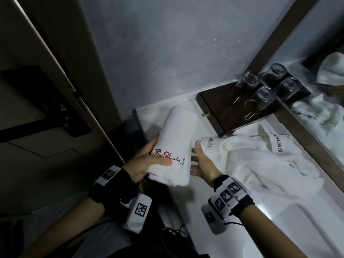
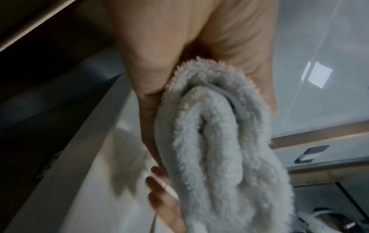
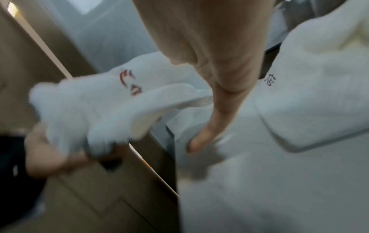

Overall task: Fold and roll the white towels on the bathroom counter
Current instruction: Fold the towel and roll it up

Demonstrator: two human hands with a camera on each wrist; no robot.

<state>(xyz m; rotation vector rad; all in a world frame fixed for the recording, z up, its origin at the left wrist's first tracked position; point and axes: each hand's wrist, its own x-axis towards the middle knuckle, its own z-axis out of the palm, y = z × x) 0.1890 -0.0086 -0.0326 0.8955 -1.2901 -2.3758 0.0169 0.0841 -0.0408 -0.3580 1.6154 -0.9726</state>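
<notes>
My left hand (image 1: 149, 161) grips a rolled white towel (image 1: 176, 142) with red embroidered characters, thumb across its front, lifted above the counter's left end. The left wrist view shows the roll's spiral end (image 2: 209, 134) in that hand (image 2: 155, 55). My right hand (image 1: 201, 161) is held open just right of the roll, fingers straight and reaching behind its lower end. In the right wrist view the right hand (image 3: 219, 78) hangs beside the blurred roll (image 3: 89, 102). Loose, crumpled white towels (image 1: 260, 161) with dark lettering lie on the white counter (image 1: 279, 220).
A dark wooden tray (image 1: 210, 108) with upturned glasses (image 1: 260, 97) sits at the counter's back, against the mirror (image 1: 325, 71). A door (image 1: 55, 90) stands close on the left. A sink basin's rim (image 1: 297, 211) shows at the lower right.
</notes>
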